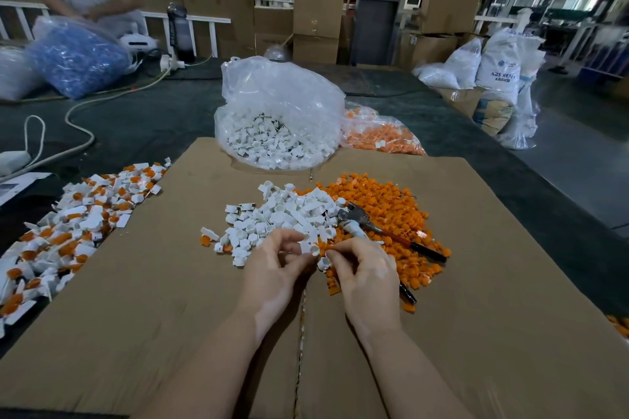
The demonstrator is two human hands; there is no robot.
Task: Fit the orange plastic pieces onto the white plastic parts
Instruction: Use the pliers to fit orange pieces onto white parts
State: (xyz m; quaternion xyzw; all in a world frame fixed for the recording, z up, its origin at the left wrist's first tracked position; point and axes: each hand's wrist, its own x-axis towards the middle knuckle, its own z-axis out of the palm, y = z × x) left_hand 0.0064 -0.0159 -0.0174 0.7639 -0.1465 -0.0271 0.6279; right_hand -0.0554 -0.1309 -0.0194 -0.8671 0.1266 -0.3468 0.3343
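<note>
Broadly, a sheet of cardboard (pixel 163 282) covers the dark table (pixel 153 112), with a clear bag of white parts (pixel 275 143) at its far edge and a bag of orange pieces (pixel 381 136) just beside it. On the left lies a spread of finished pairs (pixel 78 218). In the middle a loose white heap (pixel 282 214) touches an orange heap (pixel 384 211), and pliers (pixel 374 228) rest across the orange one. At the near edge of both heaps the left hand (pixel 275 272) pinches a single white part (pixel 308 247), while the right hand (pixel 364 272) has its fingers curled at something small — whether that is an orange piece I cannot tell. The likely slip is a tilted fit: pushed askew, the piece could jam or pop loose into the heaps below — and be lost there.
</note>
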